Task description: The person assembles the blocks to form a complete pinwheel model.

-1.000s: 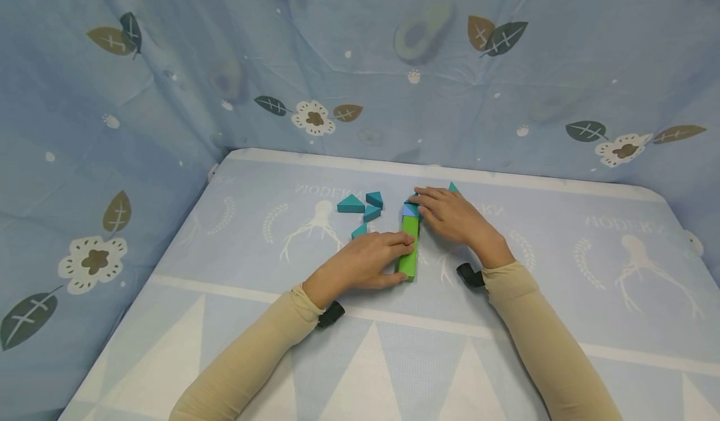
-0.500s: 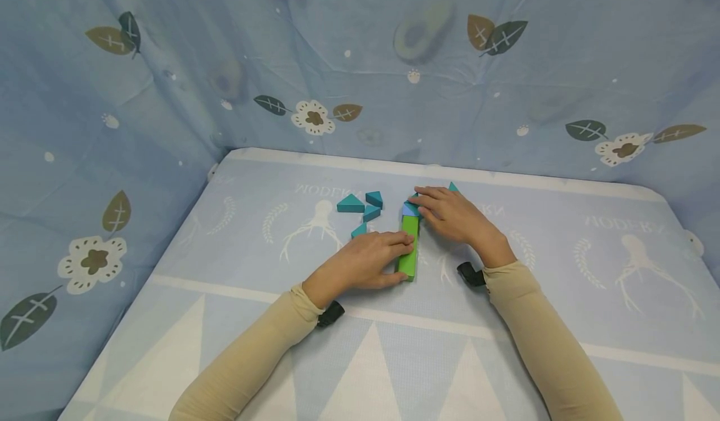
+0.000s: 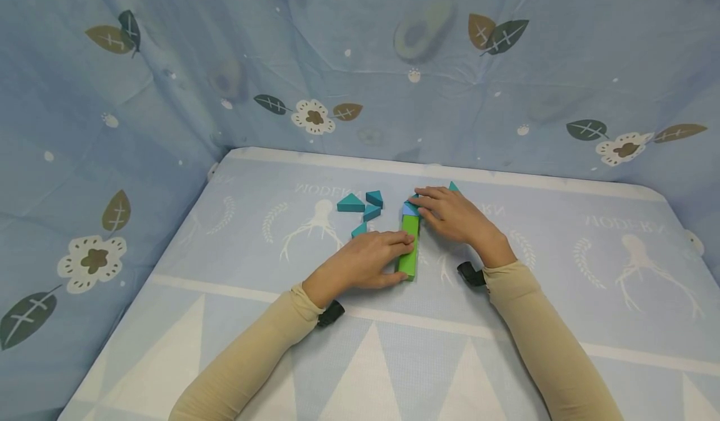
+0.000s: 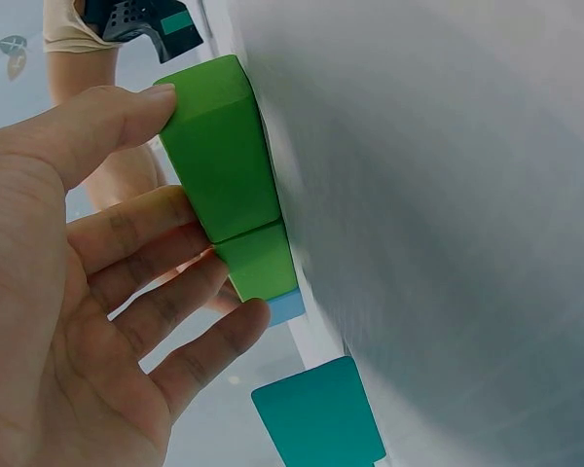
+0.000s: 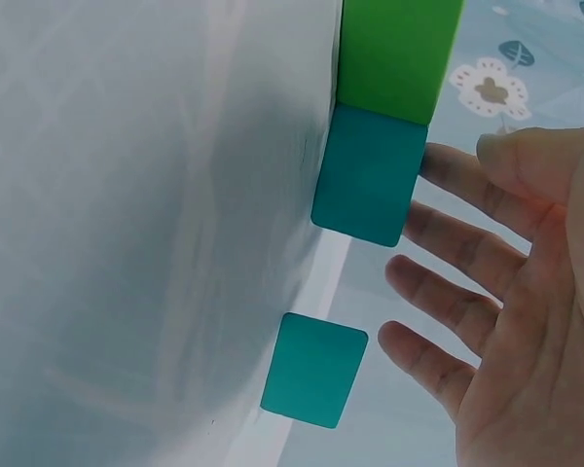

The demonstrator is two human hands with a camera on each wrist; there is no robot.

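Two green blocks [image 4: 222,146] lie end to end in a row on the mat, their seam showing in the left wrist view. My left hand [image 3: 364,260] touches them from the left, thumb at the near end and fingers fairly straight along the side. At the row's far end sit a light blue triangular block [image 3: 409,210] and a teal block [image 5: 372,175]. The fingertips of my right hand [image 3: 450,215] touch the teal end from the right, its thumb apart. Part of this far end is hidden under the right fingers.
Several teal triangular blocks lie loose left of the row, among them a larger triangle [image 3: 351,203] and a small one [image 3: 359,229] by the left hand. Another teal triangle [image 3: 453,187] shows beyond the right hand. A patterned cloth [image 3: 360,52] hangs behind the table.
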